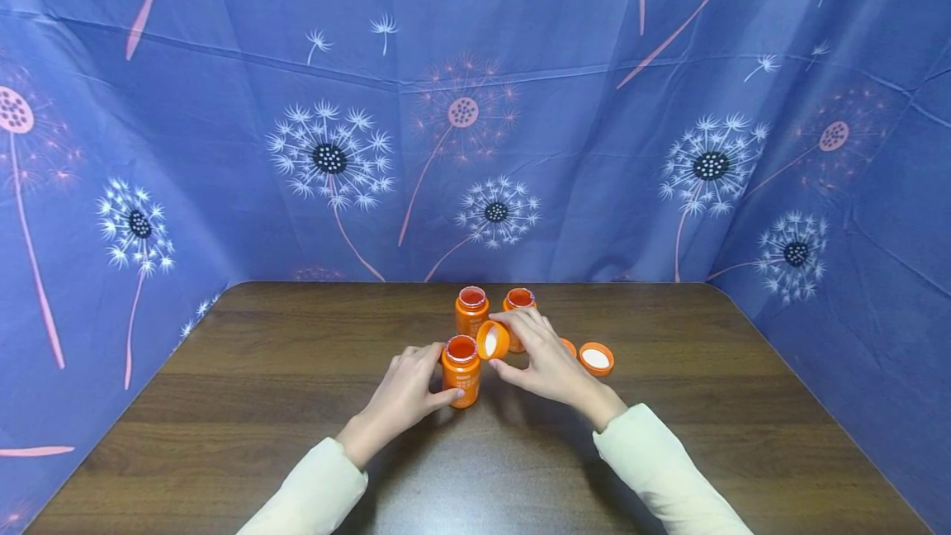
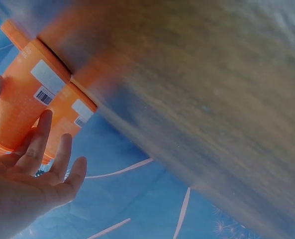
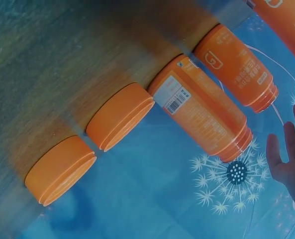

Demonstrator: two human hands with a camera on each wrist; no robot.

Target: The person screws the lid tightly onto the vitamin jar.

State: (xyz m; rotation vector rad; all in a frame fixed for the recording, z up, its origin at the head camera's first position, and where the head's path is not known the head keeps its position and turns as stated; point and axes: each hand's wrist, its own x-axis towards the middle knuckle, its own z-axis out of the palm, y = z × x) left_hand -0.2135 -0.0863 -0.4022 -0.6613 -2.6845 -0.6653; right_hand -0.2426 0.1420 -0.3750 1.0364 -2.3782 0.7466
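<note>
My left hand [image 1: 407, 386] grips an uncapped orange bottle [image 1: 462, 382] that stands upright on the table, thumb on its near side and fingers at its left. In the left wrist view, the bottle [image 2: 25, 94] lies between the thumb and spread fingers of that hand [image 2: 35, 172]. Between thumb and fingers, my right hand [image 1: 546, 362] pinches an orange screw cap [image 1: 493, 340], its white inside facing left and toward me, close beside the bottle's mouth. At the right wrist view's edge, only part of this hand [image 3: 291, 162] shows.
Two more uncapped orange bottles, one left [image 1: 471, 316] and one right [image 1: 519, 299], stand behind. Right of the right hand, two orange caps lie on the wooden table [image 1: 297, 370]: one open side up [image 1: 597, 359], one partly hidden [image 1: 569, 347]. Blue dandelion cloth [image 1: 579, 213] surrounds the table.
</note>
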